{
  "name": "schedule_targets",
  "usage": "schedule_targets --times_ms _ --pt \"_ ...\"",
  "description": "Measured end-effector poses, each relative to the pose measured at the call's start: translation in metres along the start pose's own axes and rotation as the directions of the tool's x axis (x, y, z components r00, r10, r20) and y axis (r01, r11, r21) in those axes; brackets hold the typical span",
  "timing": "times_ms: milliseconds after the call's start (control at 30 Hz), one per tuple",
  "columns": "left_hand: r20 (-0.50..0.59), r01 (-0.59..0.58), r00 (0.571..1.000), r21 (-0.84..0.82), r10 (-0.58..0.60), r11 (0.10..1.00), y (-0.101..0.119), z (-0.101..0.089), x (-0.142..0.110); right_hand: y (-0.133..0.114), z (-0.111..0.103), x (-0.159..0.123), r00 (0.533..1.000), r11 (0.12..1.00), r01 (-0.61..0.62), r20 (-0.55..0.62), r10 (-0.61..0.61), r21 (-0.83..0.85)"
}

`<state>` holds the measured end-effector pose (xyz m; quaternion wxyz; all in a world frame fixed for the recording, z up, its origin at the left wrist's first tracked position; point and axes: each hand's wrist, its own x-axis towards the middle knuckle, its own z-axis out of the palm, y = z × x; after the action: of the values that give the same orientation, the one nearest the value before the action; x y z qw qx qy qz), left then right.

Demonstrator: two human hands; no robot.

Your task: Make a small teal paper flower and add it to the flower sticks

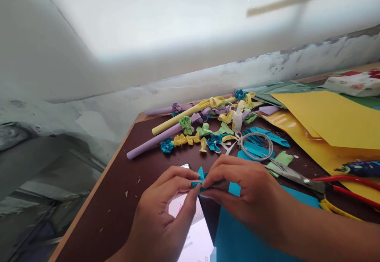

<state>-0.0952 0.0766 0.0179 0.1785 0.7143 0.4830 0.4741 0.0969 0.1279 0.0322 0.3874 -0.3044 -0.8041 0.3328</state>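
Observation:
Both hands meet over a lit phone (197, 230) on the dark table. Between their fingertips is a small folded piece of blue paper (201, 173), with one pointed tip sticking up. My left hand (166, 206) pinches its left side between thumb and fingers. From the right, my right hand (246, 192) closes thumb and fingers on the other side. The fingers hide much of the fold. Below my right hand lies a large blue paper sheet (240, 238). Scissors (308, 181) with red and yellow handles rest just beyond my right wrist.
Paper flowers (186, 124), a purple paper tube (160, 139) and a yellow tube (178, 118) lie at the back. A small white bottle (237, 119) stands beside a tape roll (256, 146). Yellow sheets (332, 119) cover the right side. A wall (178, 84) borders the table.

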Motion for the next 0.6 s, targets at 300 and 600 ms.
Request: schedule_targets --times_ms 300,600 --pt "0.072 0.308 0.951 -0.186 -0.300 0.933 0.011 -0.007 -0.001 0.002 -0.003 0.002 0.969 0.988 0.150 -0.204 -0.142 0.025" --pt "0.076 0.438 0.893 -0.372 -0.444 0.818 0.011 -0.003 0.002 -0.001 -0.002 0.003 0.943 0.972 0.225 -0.237 -0.234 -0.067"
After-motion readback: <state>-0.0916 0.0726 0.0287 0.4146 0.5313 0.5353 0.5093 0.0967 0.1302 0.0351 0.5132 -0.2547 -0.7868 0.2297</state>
